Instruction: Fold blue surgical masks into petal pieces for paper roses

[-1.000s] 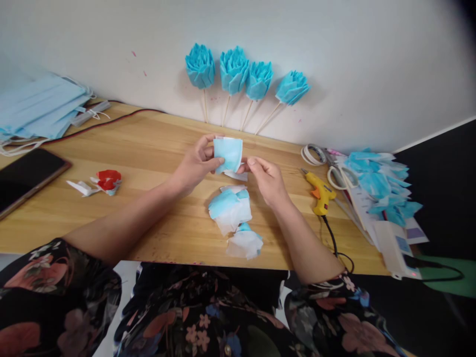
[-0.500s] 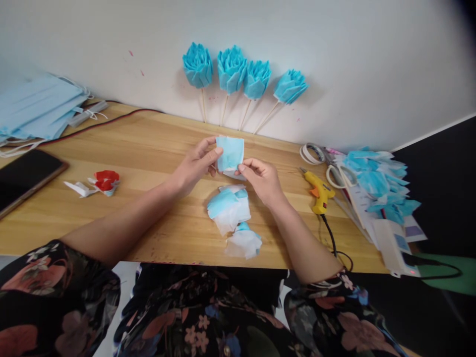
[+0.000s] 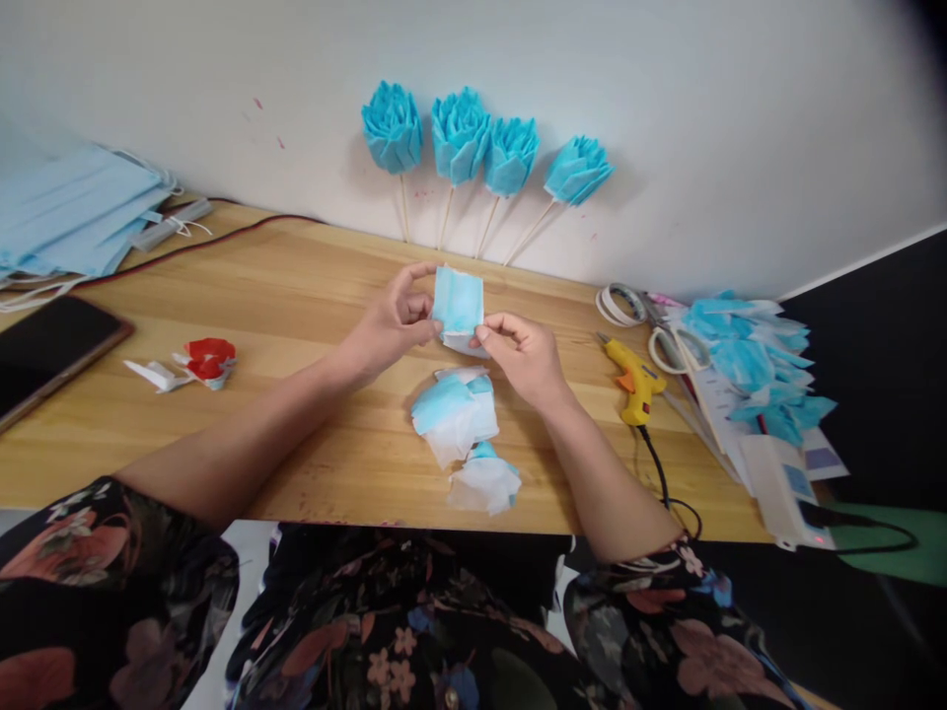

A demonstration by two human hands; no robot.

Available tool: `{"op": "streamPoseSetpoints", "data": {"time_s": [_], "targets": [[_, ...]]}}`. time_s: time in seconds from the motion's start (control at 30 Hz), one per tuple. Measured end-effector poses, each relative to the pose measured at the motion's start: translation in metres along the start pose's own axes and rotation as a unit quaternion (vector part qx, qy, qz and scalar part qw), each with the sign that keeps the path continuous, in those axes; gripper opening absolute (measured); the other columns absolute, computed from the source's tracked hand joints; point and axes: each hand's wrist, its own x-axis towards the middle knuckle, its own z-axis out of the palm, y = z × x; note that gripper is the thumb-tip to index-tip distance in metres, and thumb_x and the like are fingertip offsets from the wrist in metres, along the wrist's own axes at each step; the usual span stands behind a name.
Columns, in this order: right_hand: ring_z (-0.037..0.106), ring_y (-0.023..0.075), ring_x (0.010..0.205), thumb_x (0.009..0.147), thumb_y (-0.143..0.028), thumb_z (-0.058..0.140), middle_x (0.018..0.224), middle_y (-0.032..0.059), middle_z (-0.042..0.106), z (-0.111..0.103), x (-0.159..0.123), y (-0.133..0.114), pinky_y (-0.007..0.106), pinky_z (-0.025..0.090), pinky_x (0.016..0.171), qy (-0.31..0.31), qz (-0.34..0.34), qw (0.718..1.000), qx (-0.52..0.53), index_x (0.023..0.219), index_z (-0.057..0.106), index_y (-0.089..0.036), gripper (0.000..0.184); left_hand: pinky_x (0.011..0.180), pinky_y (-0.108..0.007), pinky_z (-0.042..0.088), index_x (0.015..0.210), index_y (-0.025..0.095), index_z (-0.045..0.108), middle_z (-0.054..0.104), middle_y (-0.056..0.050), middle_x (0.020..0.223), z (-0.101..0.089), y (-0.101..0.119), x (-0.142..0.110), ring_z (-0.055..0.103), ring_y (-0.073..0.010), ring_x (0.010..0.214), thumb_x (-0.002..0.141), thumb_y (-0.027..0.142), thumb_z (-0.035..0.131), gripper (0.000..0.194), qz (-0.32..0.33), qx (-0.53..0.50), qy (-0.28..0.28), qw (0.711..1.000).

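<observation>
Between my two hands is a small square of light blue mask fabric (image 3: pixel 460 299), held above the desk with its white underside showing at the lower edge. My left hand (image 3: pixel 400 318) grips its left side, thumb near the lower left corner and fingers at the upper edge. My right hand (image 3: pixel 522 355) pinches the lower right corner between thumb and finger. Just below lie a loose pile of blue and white fabric pieces (image 3: pixel 460 414) and a smaller white-and-blue bunch (image 3: pixel 486 483).
Several blue fabric flowers (image 3: pixel 463 138) on sticks lean against the wall. On the right are a yellow glue gun (image 3: pixel 634 380), scissors (image 3: pixel 679 351), a tape roll (image 3: pixel 621 305) and blue scraps (image 3: pixel 747 345). Leftward lie masks (image 3: pixel 81 212), a phone (image 3: pixel 55 350) and red-white scraps (image 3: pixel 209 361).
My left thumb has slid down from the front of the fabric square to its lower left corner. The square is slightly tilted now, while my right hand keeps its pinch.
</observation>
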Motion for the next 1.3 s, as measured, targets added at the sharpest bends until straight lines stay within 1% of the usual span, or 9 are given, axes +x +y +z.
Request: {"op": "streamPoseSetpoints", "data": {"time_s": [0.2, 0.37, 0.5, 0.6, 0.73, 0.8, 1.0, 1.17, 1.3], "targets": [[0.068, 0.0154, 0.077, 0.089, -0.034, 0.062, 0.08, 0.0, 0.076, -0.003, 0.001, -0.003, 0.027, 0.049, 0.077, 0.002, -0.001, 1.0, -0.02, 0.078, 0.071, -0.02, 0.019, 0.06, -0.023, 0.041, 0.139, 0.024, 0.047, 0.063, 0.002, 0.08, -0.004, 0.001, 0.001, 0.058, -0.0099, 0.065, 0.076, 0.014, 0.074, 0.07, 0.033, 0.01, -0.013, 0.999], [0.07, 0.0182, 0.092, 0.091, -0.046, 0.061, 0.095, 0.0015, 0.077, -0.002, 0.003, 0.007, 0.033, 0.053, 0.089, -0.052, 0.022, 0.992, 0.115, 0.095, 0.075, -0.024, 0.027, 0.064, -0.025, 0.047, 0.141, 0.028, 0.048, 0.068, -0.002, 0.093, 0.001, 0.003, -0.003, 0.061, -0.0122, 0.071, 0.076, 0.018, 0.078, 0.073, 0.037, 0.017, -0.014, 0.999], [0.069, 0.0207, 0.1, 0.093, -0.06, 0.052, 0.101, 0.0039, 0.077, -0.001, 0.005, 0.012, 0.038, 0.054, 0.095, -0.035, 0.047, 0.98, 0.191, 0.102, 0.074, -0.025, 0.043, 0.066, -0.025, 0.049, 0.141, 0.029, 0.049, 0.068, -0.004, 0.101, 0.004, 0.003, -0.004, 0.062, -0.0126, 0.072, 0.075, 0.016, 0.079, 0.074, 0.023, -0.011, -0.007, 1.0], [0.07, 0.0199, 0.097, 0.091, -0.066, 0.051, 0.098, 0.0043, 0.076, -0.001, 0.006, 0.012, 0.037, 0.055, 0.094, -0.016, 0.068, 0.975, 0.211, 0.102, 0.074, -0.024, 0.048, 0.068, -0.025, 0.049, 0.144, 0.028, 0.046, 0.068, -0.003, 0.097, 0.005, 0.003, -0.004, 0.062, -0.0123, 0.072, 0.075, 0.015, 0.077, 0.076, 0.019, -0.009, -0.011, 1.0], [0.068, 0.0179, 0.09, 0.084, -0.059, 0.068, 0.092, 0.0014, 0.074, 0.001, 0.007, 0.011, 0.036, 0.055, 0.09, 0.016, 0.061, 0.977, 0.204, 0.097, 0.072, -0.025, 0.037, 0.067, -0.025, 0.046, 0.148, 0.026, 0.039, 0.065, 0.001, 0.082, 0.005, 0.004, -0.004, 0.061, -0.0127, 0.071, 0.075, 0.015, 0.076, 0.083, 0.022, 0.029, -0.033, 0.999], [0.068, 0.0177, 0.089, 0.082, -0.056, 0.072, 0.091, 0.0008, 0.073, 0.002, 0.007, 0.011, 0.036, 0.056, 0.088, 0.025, 0.061, 0.977, 0.202, 0.105, 0.07, -0.027, 0.037, 0.066, -0.024, 0.045, 0.149, 0.025, 0.038, 0.063, 0.002, 0.078, 0.006, 0.004, -0.004, 0.06, -0.0126, 0.07, 0.075, 0.017, 0.077, 0.084, 0.023, 0.039, -0.039, 0.998], [0.065, 0.0174, 0.081, 0.081, -0.056, 0.07, 0.085, -0.0006, 0.067, 0.002, 0.007, 0.01, 0.033, 0.055, 0.078, 0.033, 0.062, 0.985, 0.16, 0.129, 0.054, -0.029, 0.057, 0.064, -0.024, 0.044, 0.148, 0.026, 0.039, 0.063, 0.002, 0.079, 0.006, 0.001, -0.004, 0.06, -0.0129, 0.069, 0.077, 0.024, 0.079, 0.082, 0.017, 0.028, -0.041, 0.999], [0.061, 0.0147, 0.074, 0.08, -0.052, 0.073, 0.079, -0.0034, 0.064, 0.004, 0.006, 0.006, 0.03, 0.051, 0.072, 0.038, 0.052, 0.981, 0.185, 0.12, 0.051, -0.029, 0.051, 0.071, -0.028, 0.049, 0.148, 0.025, 0.038, 0.067, -0.002, 0.086, 0.005, 0.002, -0.004, 0.065, -0.0174, 0.08, 0.081, 0.035, 0.078, 0.079, 0.001, -0.021, -0.024, 0.999], [0.06, 0.0136, 0.073, 0.081, -0.048, 0.072, 0.078, -0.0039, 0.062, 0.006, 0.005, 0.005, 0.028, 0.05, 0.071, 0.031, 0.027, 0.983, 0.178, 0.104, 0.054, -0.027, 0.036, 0.069, -0.027, 0.048, 0.149, 0.023, 0.036, 0.067, -0.001, 0.084, 0.005, 0.0, -0.003, 0.065, -0.0154, 0.075, 0.08, 0.029, 0.078, 0.08, 0.001, -0.033, -0.004, 0.999]]}}
